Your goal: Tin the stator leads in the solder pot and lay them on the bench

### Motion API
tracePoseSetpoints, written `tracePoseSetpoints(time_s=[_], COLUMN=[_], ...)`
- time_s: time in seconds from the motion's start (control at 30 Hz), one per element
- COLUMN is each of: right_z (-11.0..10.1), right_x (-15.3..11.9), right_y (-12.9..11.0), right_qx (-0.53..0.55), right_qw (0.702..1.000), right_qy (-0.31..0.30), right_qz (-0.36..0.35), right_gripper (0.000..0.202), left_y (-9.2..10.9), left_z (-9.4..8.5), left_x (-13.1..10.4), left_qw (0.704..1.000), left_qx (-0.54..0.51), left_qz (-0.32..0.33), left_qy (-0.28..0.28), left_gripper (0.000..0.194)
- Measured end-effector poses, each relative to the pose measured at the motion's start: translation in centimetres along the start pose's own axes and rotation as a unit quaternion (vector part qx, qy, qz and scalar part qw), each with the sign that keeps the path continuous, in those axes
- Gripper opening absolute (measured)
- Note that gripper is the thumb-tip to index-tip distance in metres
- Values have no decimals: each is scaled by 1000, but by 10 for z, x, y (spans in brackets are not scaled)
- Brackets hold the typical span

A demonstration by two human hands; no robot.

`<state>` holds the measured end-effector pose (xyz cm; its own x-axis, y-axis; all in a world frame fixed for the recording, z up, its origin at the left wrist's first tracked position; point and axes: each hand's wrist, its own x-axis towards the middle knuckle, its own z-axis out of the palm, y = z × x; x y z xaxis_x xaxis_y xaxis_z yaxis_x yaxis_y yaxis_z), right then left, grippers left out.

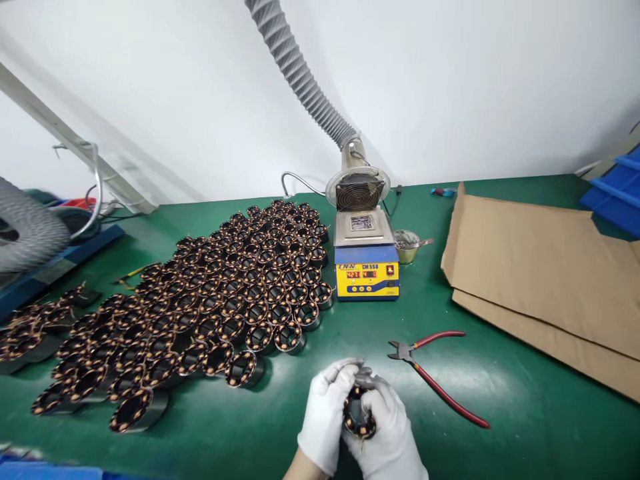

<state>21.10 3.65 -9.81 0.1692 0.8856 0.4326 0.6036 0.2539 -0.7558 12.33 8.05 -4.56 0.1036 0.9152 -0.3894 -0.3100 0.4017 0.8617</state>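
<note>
Both my hands wear white gloves and meet at the bottom middle around a motor stator (361, 427), a dark ring with copper windings. My right hand (387, 427) wraps its right side, the thumb lying over the front edge. At the upper left of the ring, my left hand (327, 413) is closed, fingertips pinched together against it; any wire end between them is too small to make out. Red-handled cutting pliers (411, 353) lie with jaws apart to the right of my hands. Many similar stators (240, 300) stand close together on the left.
A solder pot (367, 273) with a lit display stands at centre back, beneath a grey extraction hose (305, 73). Beside it is a small metal cup (407, 250). Cardboard (530, 260) covers the right of the green table (500, 360). Blue bins (617, 193) stand at far right.
</note>
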Motion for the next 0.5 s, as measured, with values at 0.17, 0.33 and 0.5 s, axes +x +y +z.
tracePoseSetpoints(time_s=[0.17,0.33,0.5], right_z=[-3,-1,-4], right_x=[-2,-5,-1], right_y=[0,4,3], right_qx=[-31,-11,-4], right_qw=[999,1000,999], right_qy=[-26,-28,-28], right_qz=[13,-2,-19], right_gripper=[28,28,24], left_y=[18,31,50], left_z=[-30,-20,-13], left_x=[-5,-4,8], left_qw=[994,973,971], left_qx=[-38,226,234], left_qz=[49,-7,-11], left_qy=[88,-52,-42], left_gripper=[29,10,9])
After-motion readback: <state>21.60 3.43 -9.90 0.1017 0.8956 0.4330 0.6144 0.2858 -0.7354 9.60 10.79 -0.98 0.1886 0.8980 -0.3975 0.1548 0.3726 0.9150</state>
